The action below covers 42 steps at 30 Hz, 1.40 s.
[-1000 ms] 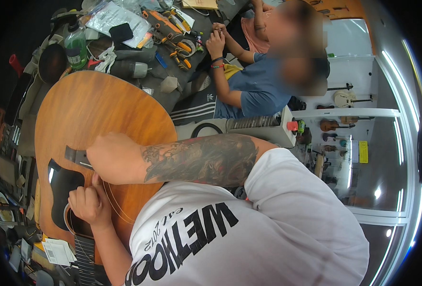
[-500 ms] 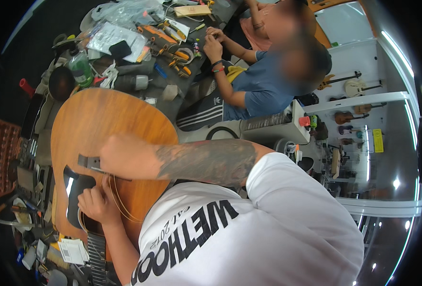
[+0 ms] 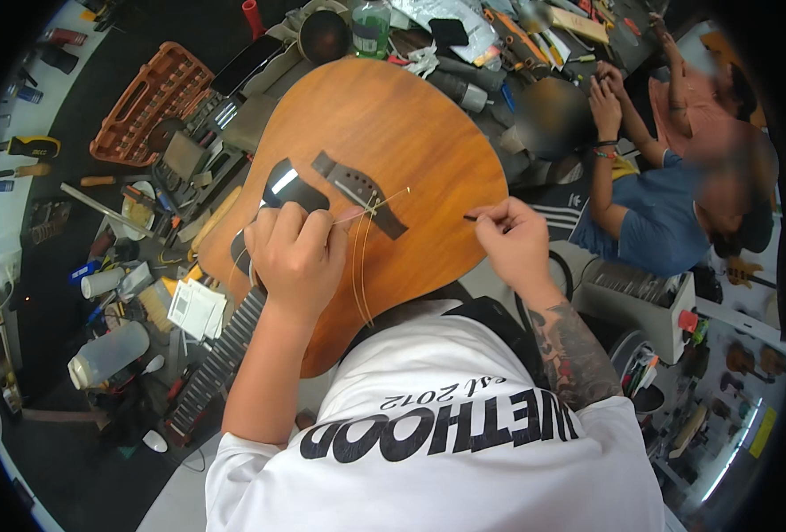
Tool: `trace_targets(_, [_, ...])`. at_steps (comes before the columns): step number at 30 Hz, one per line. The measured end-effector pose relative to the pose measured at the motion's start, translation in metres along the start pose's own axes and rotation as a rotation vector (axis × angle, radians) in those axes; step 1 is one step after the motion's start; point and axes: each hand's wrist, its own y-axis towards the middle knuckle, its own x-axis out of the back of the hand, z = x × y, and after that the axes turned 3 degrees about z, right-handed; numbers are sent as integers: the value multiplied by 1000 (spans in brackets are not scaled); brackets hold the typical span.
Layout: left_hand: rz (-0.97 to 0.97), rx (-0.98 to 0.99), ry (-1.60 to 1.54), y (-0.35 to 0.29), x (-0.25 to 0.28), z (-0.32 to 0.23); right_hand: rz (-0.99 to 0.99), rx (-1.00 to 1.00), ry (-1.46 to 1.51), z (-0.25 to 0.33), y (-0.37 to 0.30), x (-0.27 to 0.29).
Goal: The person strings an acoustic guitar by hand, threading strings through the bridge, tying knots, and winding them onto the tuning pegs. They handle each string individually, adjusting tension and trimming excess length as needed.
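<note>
An orange-brown acoustic guitar (image 3: 393, 124) lies across my lap, its neck (image 3: 220, 355) running down to the left. My left hand (image 3: 297, 253) rests curled over the sound hole and pinches thin wire strings (image 3: 362, 257) that loop down from the dark bridge (image 3: 362, 191). My right hand (image 3: 515, 244) hovers at the guitar's right edge, fingers pinched on a small dark pin (image 3: 471, 217). The sound hole is mostly hidden by my left hand.
A cluttered workbench holds an orange socket tray (image 3: 145, 97), hand tools, a white bottle (image 3: 109, 353) and small cards (image 3: 196, 309). Another person in a blue shirt (image 3: 659, 213) sits at the right, hands working near pliers at the top.
The view swung, so the guitar now sits centred. My right arm lifted off the guitar top and moved to its right edge holding a pin; my left hand stayed at the sound hole.
</note>
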Motion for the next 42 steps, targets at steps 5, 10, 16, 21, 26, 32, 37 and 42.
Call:
trace_targets(5, [3, -2, -13, -2, 38, -28, 184, -115, 438, 23, -21, -2])
trace_targets(10, [-72, 20, -77, -11, 52, -54, 306, -126, 457, 36, -53, 1])
trace_targets(16, [-167, 12, -56, -26, 71, -101, 646, -486, 674, 62, -98, 46])
trace_targets(21, [-188, 25, -15, -47, 81, -162, 718, -363, 648, 53, -136, 98])
trace_targets(26, [-226, -35, 2, -68, 81, -230, 713, -326, 703, 18, -173, 144])
trace_targets(32, [-192, -50, 18, -98, 90, -298, 738, -335, 665, -2, -212, 188])
trace_targets(37, [-190, -76, 41, -106, 98, -330, 706, -413, 677, -16, -237, 212])
trace_targets(42, [-177, -120, -7, -110, 100, -343, 694, -337, 693, -17, -252, 222])
